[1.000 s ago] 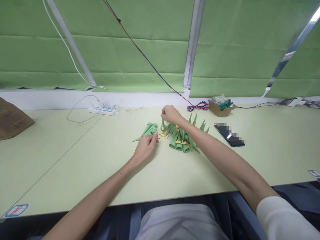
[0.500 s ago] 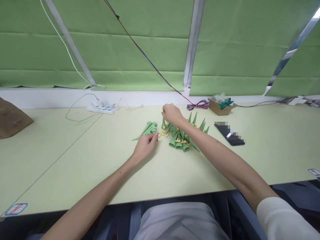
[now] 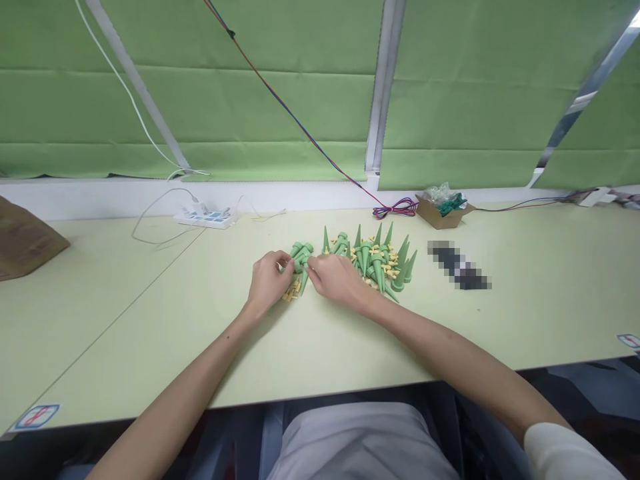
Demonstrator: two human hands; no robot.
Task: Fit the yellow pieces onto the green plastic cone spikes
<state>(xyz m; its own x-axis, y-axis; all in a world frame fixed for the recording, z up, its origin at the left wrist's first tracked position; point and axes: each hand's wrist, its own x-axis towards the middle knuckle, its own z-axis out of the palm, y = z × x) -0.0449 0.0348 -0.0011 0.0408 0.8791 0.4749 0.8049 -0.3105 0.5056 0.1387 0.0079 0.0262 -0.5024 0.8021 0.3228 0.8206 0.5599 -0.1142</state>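
Note:
Between my hands a green plastic watering spike (image 3: 305,275) points downward, its wider cap end up at my fingertips. My left hand (image 3: 270,279) is closed, thumb and fingers pinching at the spike's cap from the left. My right hand (image 3: 334,275) is closed on the same cap from the right, back of the hand upward. Small yellow plastic pieces (image 3: 291,291) lie under my left fingers. Several more green spikes lie just behind the hands. To the right spreads a pile of green spikes (image 3: 379,261) with yellow pieces on them, some standing point up; my right hand hides part of it.
A black phone (image 3: 457,265), partly pixelated, lies right of the pile. Behind it sits a small cardboard box (image 3: 441,215) with plastic wrap, beside coiled cable (image 3: 395,208). A white power strip (image 3: 206,217) lies at the back left, a brown paper bag (image 3: 27,240) at far left.
My right hand has come down and left from the back of the pile to meet my left hand. My left hand has shifted slightly left, and a green spike is now between them.

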